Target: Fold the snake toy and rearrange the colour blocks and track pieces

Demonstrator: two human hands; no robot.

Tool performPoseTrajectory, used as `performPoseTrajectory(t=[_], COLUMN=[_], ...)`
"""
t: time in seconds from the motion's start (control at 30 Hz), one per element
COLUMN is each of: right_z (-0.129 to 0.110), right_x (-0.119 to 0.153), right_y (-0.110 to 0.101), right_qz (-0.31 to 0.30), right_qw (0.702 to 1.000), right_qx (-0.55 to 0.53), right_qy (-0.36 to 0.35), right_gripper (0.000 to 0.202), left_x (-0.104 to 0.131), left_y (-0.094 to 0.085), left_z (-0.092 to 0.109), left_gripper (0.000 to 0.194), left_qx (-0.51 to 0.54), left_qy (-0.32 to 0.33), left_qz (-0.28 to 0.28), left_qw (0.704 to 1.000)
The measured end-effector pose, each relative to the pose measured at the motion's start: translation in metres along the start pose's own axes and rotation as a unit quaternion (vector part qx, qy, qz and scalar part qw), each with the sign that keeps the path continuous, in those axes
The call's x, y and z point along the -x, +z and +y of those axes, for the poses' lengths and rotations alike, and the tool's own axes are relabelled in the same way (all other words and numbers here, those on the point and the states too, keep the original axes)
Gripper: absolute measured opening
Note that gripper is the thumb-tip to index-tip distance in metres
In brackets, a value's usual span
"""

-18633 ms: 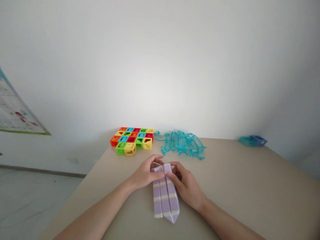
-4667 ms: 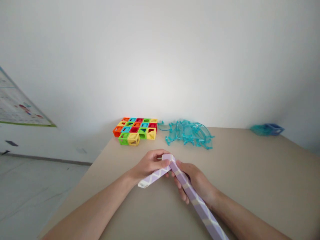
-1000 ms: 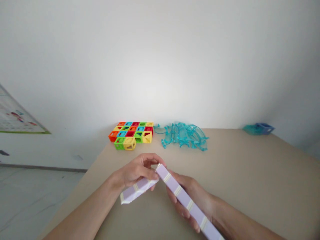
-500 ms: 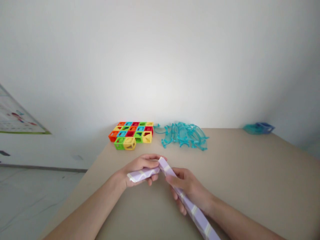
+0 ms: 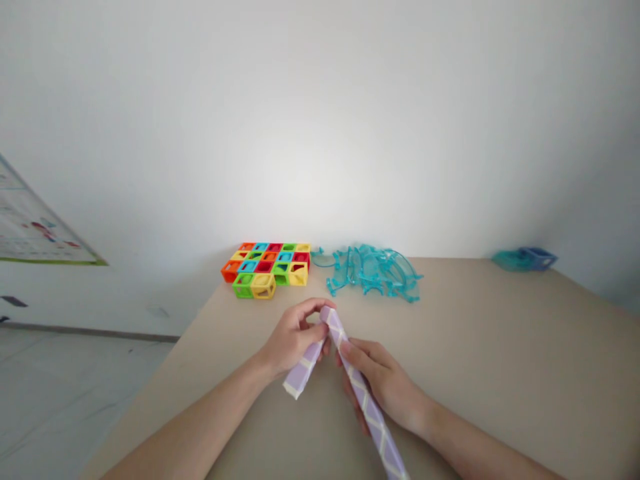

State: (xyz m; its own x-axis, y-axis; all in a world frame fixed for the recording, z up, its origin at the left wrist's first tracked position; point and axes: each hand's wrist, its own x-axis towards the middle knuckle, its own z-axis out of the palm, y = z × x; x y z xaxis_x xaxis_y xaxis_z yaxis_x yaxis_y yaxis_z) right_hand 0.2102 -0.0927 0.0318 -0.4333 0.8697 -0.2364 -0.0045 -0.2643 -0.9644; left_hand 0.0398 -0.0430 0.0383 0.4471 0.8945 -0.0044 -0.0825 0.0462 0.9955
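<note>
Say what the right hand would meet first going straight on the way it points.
Beyond the purple bar the right hand holds, probably the left hand; relative depth is unclear.

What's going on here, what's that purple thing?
A person is holding a bent purple strip with pale lines, using both hands over the table. The left hand pinches it near the bend, and the right hand grips its longer side. Colourful cubes and see-through teal pieces lie farther back.
</note>
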Motion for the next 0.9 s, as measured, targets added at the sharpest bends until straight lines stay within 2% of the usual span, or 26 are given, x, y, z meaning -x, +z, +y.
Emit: performPoseTrajectory(t=[0.1,0.2,0.3,0.37,0.47,0.53,0.6,0.7,0.9], right_z=[0.004,0.003,0.0,-0.002,-0.001,0.0,0.001,0.0,-0.005], right_x=[0.0,0.001,0.002,0.003,0.003,0.003,0.003,0.003,0.004], right_y=[0.0,-0.001,-0.005,-0.008,-0.01,-0.011,-0.012,-0.012,-0.012], right_qz=[-0.038,-0.071,-0.111,-0.139,-0.155,-0.152,-0.152,-0.159,-0.152], right_qw=[0.996,0.986,0.973,0.964,0.955,0.951,0.947,0.943,0.947], right_qx=[-0.083,-0.142,-0.191,-0.214,-0.241,-0.259,-0.273,-0.277,-0.255], right_qy=[0.02,0.041,0.068,0.077,0.079,0.078,0.08,0.095,0.119], right_gripper=[0.047,0.048,0.042,0.04,0.04,0.039,0.038,0.039,0.04], left_x=[0.002,0.006,0.011,0.012,0.008,0.003,-0.003,-0.006,-0.001], left_y=[0.002,0.004,0.004,0.002,-0.006,-0.014,-0.02,-0.024,-0.023], left_z=[-0.002,0.001,0.009,0.013,0.013,0.01,0.007,0.005,0.01], left_gripper=[0.029,0.025,0.028,0.032,0.047,0.047,0.038,0.037,0.032], left_qx=[-0.101,-0.188,-0.222,-0.208,-0.103,-0.002,0.079,0.142,0.209], left_qy=[0.063,0.163,0.228,0.233,0.164,0.08,-0.004,-0.087,-0.127], left_qz=[0.045,0.104,0.109,0.105,0.074,0.006,-0.051,-0.04,-0.091], left_qw=[0.992,0.963,0.942,0.944,0.978,0.997,0.996,0.985,0.965])
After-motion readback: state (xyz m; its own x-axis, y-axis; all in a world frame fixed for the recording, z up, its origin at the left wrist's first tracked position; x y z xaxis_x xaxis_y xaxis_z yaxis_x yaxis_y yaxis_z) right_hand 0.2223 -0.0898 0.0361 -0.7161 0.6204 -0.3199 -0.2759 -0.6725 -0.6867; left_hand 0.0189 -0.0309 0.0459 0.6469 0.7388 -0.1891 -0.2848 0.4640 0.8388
